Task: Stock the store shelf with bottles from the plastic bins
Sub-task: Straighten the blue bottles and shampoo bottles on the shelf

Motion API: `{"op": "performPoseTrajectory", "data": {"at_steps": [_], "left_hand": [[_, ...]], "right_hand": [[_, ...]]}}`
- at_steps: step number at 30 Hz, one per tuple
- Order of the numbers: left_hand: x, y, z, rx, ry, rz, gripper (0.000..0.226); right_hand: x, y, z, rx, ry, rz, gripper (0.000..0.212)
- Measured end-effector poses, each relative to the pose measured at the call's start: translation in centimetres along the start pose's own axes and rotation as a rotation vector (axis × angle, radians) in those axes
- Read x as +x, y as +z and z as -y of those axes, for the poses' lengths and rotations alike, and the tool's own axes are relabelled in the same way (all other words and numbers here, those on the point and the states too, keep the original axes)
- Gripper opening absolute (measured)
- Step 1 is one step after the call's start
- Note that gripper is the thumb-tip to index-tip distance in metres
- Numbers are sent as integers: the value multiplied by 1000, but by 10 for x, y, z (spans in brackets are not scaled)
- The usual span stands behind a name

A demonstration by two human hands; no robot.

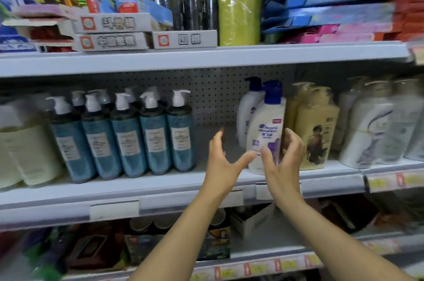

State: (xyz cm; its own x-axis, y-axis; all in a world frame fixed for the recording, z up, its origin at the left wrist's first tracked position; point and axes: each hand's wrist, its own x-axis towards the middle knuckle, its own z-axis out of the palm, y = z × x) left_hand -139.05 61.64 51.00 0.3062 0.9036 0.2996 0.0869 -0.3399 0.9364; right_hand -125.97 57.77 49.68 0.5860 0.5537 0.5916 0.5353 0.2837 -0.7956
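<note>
Bottle: white bottle (267,129) upright, long axis vertical, blue pump (273,92) above the grip.
Right hand (284,166): cupped round its lower part.
Left hand (220,156): spread wide, just left.

Shelf boards (206,58): 3.
Left of centre: blue pump bottles (127,140), 5 in the front row. More white pump tops show behind them, too blurred to count.
Right of centre: white shampoo bottles (266,133) with blue pumps, 2.
Further right: tan bottles (314,129), 2 seen.
Far right edge: pale grey-white bottles (367,133), at least 3, blurred.
Upper left: flat white boxes (114,23), 3.
Upper centre: dark cylinders (193,11), 4. Yellow-green roll (241,0), 1.
Lower centre: hands, 2, namely left hand (220,161) and right hand (284,166).
</note>
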Motion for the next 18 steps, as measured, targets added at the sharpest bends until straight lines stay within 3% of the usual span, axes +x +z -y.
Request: {"op": "performPoseTrajectory", "data": {"at_steps": [4,9,13,18], "left_hand": [[27,35,7,-20,-186,77,112],[43,59,18,17,-197,90,57],[45,59,17,38,-243,88,50],[45,59,21,92,-268,63,73]], "right_hand": [[21,-9,-19,186,310,222,73],[45,2,-38,232,443,297,111],[61,3,-33,352,522,344,72],[57,5,-37,402,520,422,60]]}}
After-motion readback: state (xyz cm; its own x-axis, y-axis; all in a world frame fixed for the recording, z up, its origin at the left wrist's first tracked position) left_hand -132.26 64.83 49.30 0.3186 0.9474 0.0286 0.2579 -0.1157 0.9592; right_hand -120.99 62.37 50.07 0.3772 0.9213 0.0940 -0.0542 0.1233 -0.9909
